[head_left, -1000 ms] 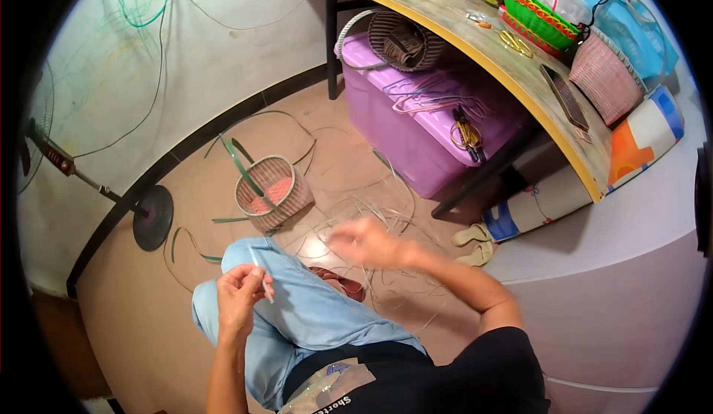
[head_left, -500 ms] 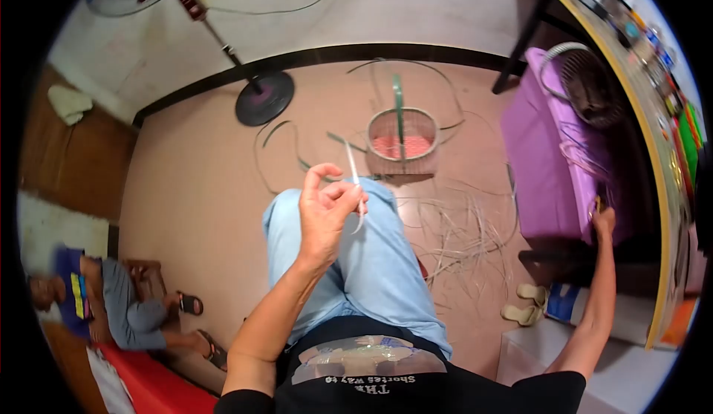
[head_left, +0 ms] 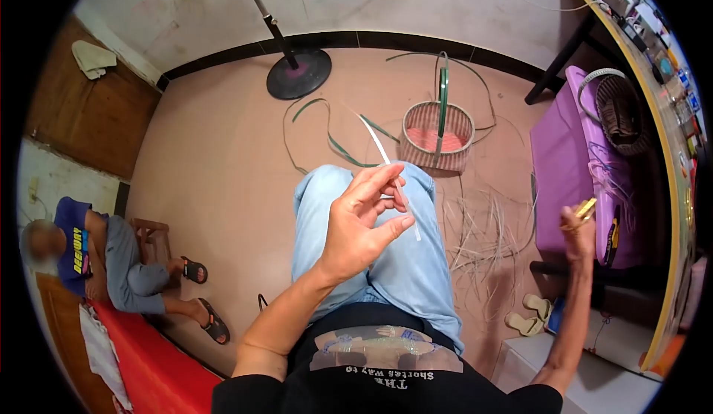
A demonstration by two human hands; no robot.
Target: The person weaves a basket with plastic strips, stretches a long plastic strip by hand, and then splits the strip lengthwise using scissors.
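Note:
My left hand (head_left: pixel 365 225) is raised over my knees, its fingers closed on a narrow white plastic strip (head_left: pixel 377 141). One end of the strip points up toward the basket and the other hangs below my fingers. Beside the purple box (head_left: pixel 557 169), my right hand (head_left: pixel 579 237) grips a small gold-coloured tool (head_left: pixel 587 207), whose working end I cannot make out. A woven basket (head_left: pixel 464 158) with a pink bottom and a green band on its handle stands on the floor beyond my knees.
Loose pale strips (head_left: pixel 483 236) lie heaped on the floor, and green strips (head_left: pixel 338 147) curl left of the basket. On the purple box rest a dark basket (head_left: pixel 620 113) and a utility knife (head_left: pixel 612 242). A fan base (head_left: pixel 298 72) stands behind. Another person (head_left: pixel 111 254) sits at left.
My right hand has lifted away from the box top, bringing the gold-coloured tool with it. My left hand has turned, still with the white strip. The view has shifted.

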